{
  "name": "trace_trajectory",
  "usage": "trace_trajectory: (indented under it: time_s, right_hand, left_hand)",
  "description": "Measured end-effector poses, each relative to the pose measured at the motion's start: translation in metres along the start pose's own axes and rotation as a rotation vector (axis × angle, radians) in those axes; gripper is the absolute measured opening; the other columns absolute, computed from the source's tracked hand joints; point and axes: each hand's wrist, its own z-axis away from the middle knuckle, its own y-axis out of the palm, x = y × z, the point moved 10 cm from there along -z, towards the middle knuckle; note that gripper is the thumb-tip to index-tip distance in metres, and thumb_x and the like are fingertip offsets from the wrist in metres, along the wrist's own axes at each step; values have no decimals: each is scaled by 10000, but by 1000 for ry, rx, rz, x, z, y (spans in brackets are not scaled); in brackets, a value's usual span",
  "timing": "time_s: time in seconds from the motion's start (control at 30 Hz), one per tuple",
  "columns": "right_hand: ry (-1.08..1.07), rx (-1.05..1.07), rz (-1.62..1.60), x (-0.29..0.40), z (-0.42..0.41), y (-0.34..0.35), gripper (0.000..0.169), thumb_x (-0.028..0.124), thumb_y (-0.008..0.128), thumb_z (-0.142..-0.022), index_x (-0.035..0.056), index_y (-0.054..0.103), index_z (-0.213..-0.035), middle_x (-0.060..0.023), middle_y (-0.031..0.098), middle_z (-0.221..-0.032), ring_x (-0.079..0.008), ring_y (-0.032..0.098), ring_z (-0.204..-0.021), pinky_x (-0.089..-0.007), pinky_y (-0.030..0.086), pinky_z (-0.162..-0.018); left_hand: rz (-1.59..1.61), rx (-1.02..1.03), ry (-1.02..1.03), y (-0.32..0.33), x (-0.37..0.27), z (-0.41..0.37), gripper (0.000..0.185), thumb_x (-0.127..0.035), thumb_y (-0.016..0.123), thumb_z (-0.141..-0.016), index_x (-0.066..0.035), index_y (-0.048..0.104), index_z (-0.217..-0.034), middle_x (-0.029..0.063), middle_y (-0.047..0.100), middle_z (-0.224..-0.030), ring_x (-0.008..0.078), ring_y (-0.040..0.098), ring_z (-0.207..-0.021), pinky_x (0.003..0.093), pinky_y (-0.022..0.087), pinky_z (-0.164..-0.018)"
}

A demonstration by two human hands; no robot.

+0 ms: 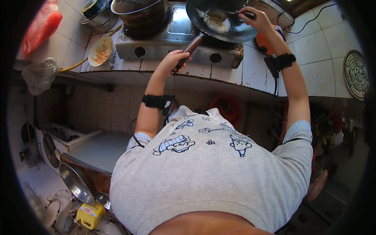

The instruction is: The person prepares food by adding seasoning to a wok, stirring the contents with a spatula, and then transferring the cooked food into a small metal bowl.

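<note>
My left hand (pixel 175 62) is closed around the brown handle (pixel 192 48) of a dark wok (pixel 202 29). The wok rests over the right side of a metal two-burner gas stove (pixel 152 47). With my right hand (pixel 258 18) I grip the black handle of a metal cooking ladle (pixel 216 14), its bowl down inside the wok. Light-brown minced food (pixel 216 23) lies in pale bubbling liquid around the ladle. On the counter left of the stove stands a white bowl (pixel 94 47) with remains of orange-pink mince.
A large pot (pixel 138 17) occupies the left burner. Stacked metal pots (pixel 101 22) and a red plastic bag (pixel 44 26) are farther left. A yellow hose (pixel 73 68) runs along the tiles. An orange object (pixel 264 42) sits right of the wok; a round perforated steamer plate (pixel 355 75) lies far right.
</note>
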Motion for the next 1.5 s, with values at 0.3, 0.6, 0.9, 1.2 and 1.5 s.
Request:
trace_trajectory:
  time_s: [0.3,0.6,0.9,1.2,1.5]
  right_hand:
    - [-211,105,320,75,65,-10,170,132,637,-793,75,614,-951,-94,644,-847,-231,618,-760,-288,491,-690]
    - [-205,5,295,107,85,1,151,185,628,-797,93,608,-916,-97,628,-733,-250,612,-636,-302,493,-592]
    - [-125,-380,295,48,72,-42,203,249,634,-817,83,641,-933,-66,657,-774,-159,657,-697,-230,503,-599]
    - [744,-615,-304,-124,95,-138,370,269,690,-751,-81,606,-833,-140,642,-683,-175,641,-567,-243,540,-532]
    - [848,-726,-713,-170,45,-60,274,193,641,-803,-57,584,-899,-130,637,-811,-189,633,-663,-271,530,-595]
  left_hand:
    - [1,19,-29,0,3,-4,291,-244,572,-841,-18,508,-1012,34,573,-823,55,487,-564,181,379,-371]
    - [14,44,-27,1,3,-3,289,-251,578,-839,-20,505,-997,32,566,-832,56,488,-562,181,379,-369]
    - [-75,3,-72,0,5,-3,271,-251,562,-845,-34,504,-997,27,565,-833,55,486,-566,191,386,-376]
    - [-48,14,-47,0,3,-1,329,-226,556,-856,-16,466,-1093,39,582,-837,41,491,-554,162,391,-359]
    - [-52,21,-37,-1,4,-2,322,-264,559,-851,-21,495,-1053,34,576,-858,53,491,-572,182,378,-383]
